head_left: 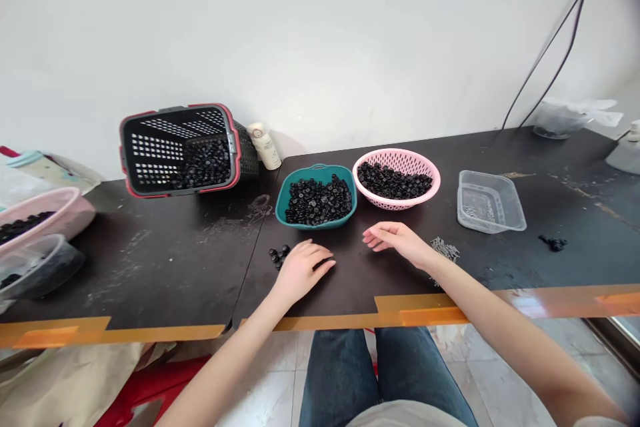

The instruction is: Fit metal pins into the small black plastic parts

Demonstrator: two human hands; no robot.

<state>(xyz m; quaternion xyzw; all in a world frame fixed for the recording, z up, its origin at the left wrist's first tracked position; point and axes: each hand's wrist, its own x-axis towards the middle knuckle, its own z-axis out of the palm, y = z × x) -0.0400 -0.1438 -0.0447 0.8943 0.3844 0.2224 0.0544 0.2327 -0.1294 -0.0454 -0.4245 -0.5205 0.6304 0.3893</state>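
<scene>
My left hand (301,268) lies flat on the black table (165,260), fingers stretched out, right next to a small cluster of black plastic parts (279,255). My right hand (397,240) hovers palm down just in front of the bowls, fingers loosely extended and holding nothing. Behind the hands stand a teal bowl (287,192) and a pink colander (434,181), both filled with small black parts. A little pile of grey metal screws (445,249) lies beside my right wrist.
A clear plastic tray (490,202) sits to the right, with one black part (553,242) further right. A black-and-red basket (180,149) lies tipped at the back left beside a small white bottle (264,145). A pink bowl (47,210) stands at far left. Cables hang at the right.
</scene>
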